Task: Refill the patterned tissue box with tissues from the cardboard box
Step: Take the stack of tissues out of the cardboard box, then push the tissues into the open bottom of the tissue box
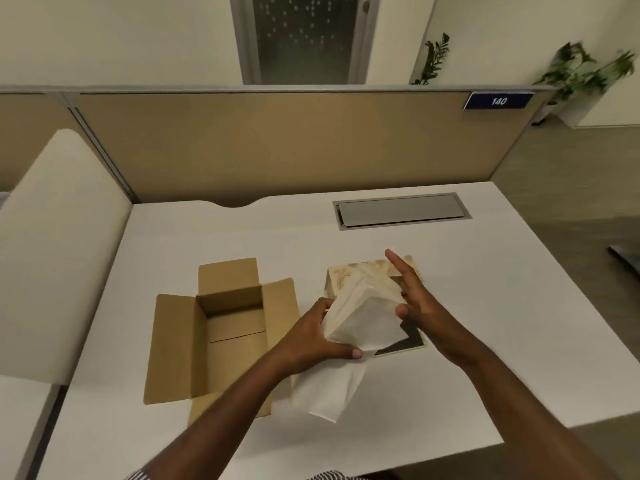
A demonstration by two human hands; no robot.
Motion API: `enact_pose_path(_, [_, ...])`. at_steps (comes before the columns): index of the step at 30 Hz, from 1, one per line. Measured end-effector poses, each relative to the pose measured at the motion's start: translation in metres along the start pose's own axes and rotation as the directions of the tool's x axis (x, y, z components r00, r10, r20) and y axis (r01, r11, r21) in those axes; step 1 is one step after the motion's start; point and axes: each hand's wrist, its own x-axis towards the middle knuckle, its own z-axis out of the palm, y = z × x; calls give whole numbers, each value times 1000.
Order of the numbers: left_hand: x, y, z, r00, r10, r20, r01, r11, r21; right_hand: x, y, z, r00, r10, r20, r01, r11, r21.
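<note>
Holding the tissue stack just above the tissue box, left hand grips; right hand steadies, fingers spread.

My left hand grips the near-left edge of a stack of white tissues, thumb on top, with loose tissues hanging down below toward 6 o'clock. My right hand presses flat against the stack's right side, fingers stretched toward 12 o'clock. The stack sits tilted over the patterned tissue box, whose dark opening shows at 4 o'clock of the stack. The cardboard box lies at 9 o'clock, flaps open, on the white desk.
</note>
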Motion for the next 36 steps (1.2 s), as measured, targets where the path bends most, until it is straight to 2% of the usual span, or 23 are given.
enact_pose_path(3, [12, 12, 20, 997, -35, 74, 32, 998, 45, -8, 8, -32, 998, 55, 4, -55, 998, -38])
enact_pose_path(9, [39, 12, 58, 983, -136, 127, 119, 984, 133, -8, 49, -69, 972, 218, 90, -198, 962, -185])
enact_pose_path(12, [49, 8, 72, 965, -183, 187, 157, 977, 146, -2, 79, -84, 971, 239, -11, -239, 966, -97])
enact_pose_path(17, [58, -14, 78, 907, -299, 297, 248, 948, 199, 7, 131, -100, 934, 349, -72, -340, 933, 116])
enact_pose_path(19, [58, -29, 77, 887, -355, 295, 316, 933, 173, 11, 147, -106, 910, 402, -98, -376, 902, 211])
enact_pose_path(21, [60, -45, 75, 890, -390, 238, 383, 921, 76, 14, 159, -111, 887, 446, -118, -396, 867, 302])
enact_pose_path(24, [67, -58, 70, 900, -423, 103, 435, 868, -240, 24, 176, -116, 855, 500, -141, -401, 808, 433])
enact_pose_path(26, [76, -61, 69, 886, -463, -15, 398, 776, -490, 35, 188, -117, 826, 543, -147, -400, 751, 526])
enact_pose_path(28, [88, -62, 72, 840, -530, -116, 327, 666, -671, 46, 200, -116, 799, 582, -152, -395, 698, 597])
enact_pose_path(32, [112, -69, 83, 751, -630, -199, 236, 537, -810, 64, 217, -111, 750, 632, -195, -373, 648, 664])
enact_pose_path(36, [124, -75, 87, 740, -638, -213, 203, 513, -834, 76, 221, -110, 729, 653, -205, -357, 618, 701])
